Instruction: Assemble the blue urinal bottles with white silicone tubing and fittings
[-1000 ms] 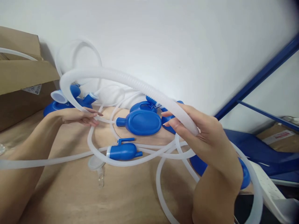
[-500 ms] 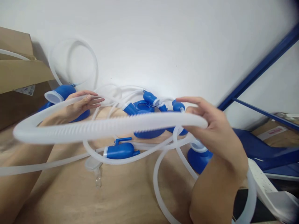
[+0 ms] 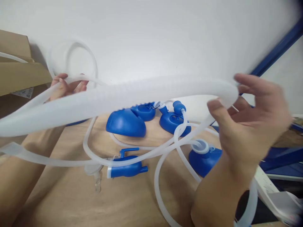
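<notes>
A translucent white ribbed hose (image 3: 151,93) is raised in a long loop across the view, close to the camera. On the left, my left hand (image 3: 67,88) grips a length of it between thumb and curled fingers. My right hand (image 3: 251,116) holds the bend at the other side, thumb below and fingers around it. Under the loop lie a blue plastic bottle (image 3: 126,123) and a smaller blue handled piece with a spout (image 3: 127,167). A clear plastic cup-like part (image 3: 93,168) rests beside that piece. The raised hose hides some of the blue things behind it.
More hose (image 3: 161,189) coils over the brown tabletop (image 3: 94,208). Another blue bottle with a white-rimmed mouth (image 3: 205,157) stands near my right forearm. A cardboard box (image 3: 21,74) is at the left, a white wall behind, and a blue metal frame (image 3: 279,47) at the right.
Both hands have risen and moved farther apart, the right one toward the right. The hose loop has come up with them, uncovering more of the blue bottles below.
</notes>
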A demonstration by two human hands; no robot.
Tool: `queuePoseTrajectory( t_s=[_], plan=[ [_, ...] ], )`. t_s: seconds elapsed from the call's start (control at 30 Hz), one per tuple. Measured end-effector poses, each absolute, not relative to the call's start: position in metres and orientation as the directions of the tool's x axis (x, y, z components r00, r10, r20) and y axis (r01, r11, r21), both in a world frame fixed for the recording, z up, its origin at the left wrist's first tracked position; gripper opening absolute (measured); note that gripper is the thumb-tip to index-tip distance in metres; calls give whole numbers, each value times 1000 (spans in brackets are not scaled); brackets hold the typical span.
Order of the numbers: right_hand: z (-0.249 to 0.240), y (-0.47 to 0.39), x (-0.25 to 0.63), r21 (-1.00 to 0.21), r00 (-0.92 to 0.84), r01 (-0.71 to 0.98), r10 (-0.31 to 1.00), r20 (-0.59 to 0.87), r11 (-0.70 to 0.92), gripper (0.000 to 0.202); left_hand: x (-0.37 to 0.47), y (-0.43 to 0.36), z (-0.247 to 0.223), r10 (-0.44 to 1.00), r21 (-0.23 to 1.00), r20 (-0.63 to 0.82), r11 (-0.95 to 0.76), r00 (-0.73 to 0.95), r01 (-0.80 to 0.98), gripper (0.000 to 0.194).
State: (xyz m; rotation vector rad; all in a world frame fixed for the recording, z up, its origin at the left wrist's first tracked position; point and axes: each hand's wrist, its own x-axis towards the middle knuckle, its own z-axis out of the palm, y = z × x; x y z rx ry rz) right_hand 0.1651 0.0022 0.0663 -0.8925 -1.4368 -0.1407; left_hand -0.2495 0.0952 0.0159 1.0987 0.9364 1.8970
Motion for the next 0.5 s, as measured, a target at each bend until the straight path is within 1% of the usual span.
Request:
queuePoseTrajectory(
  t_s=[0.03, 0.1, 0.17, 0.2, 0.23, 0.27, 0.3, 0.37, 0.43, 0.5],
  plan=[
    [66, 7, 165, -462, 191, 633, 452, 871, 622, 46, -249, 92, 16, 841, 817, 422, -515, -339, -261, 22],
    [64, 15, 167, -471, 193, 774, 552, 811, 422, 51, -248, 86, 17, 821, 761, 485, -566, -300, -318, 20],
    [64, 18, 169, -431, 215, 886, 671, 710, 172, 54, -247, 82, 18, 829, 753, 473, -556, -299, -351, 11],
    [65, 18, 170, -403, 234, 913, 729, 644, 62, 59, -248, 80, 19, 835, 753, 459, -548, -304, -365, 11],
    [66, 17, 171, -390, 255, 921, 779, 573, -14, 64, -248, 80, 20, 838, 752, 450, -542, -308, -375, 12],
    [66, 15, 171, -403, 263, 914, 822, 505, -44, 68, -249, 80, 21, 837, 752, 447, -542, -314, -374, 14],
    [67, 14, 171, -440, 252, 898, 857, 450, -33, 71, -251, 80, 21, 834, 755, 451, -546, -319, -362, 16],
    [68, 12, 170, -544, 178, 836, 904, 388, 68, 72, -255, 84, 22, 825, 763, 457, -556, -333, -330, 27],
    [68, 12, 168, -642, 85, 738, 915, 395, 208, 66, -260, 88, 21, 833, 779, 431, -538, -347, -322, 38],
    [66, 13, 166, -702, 36, 631, 892, 451, 330, 55, -264, 91, 21, 862, 802, 385, -489, -330, -343, 41]
  ],
)
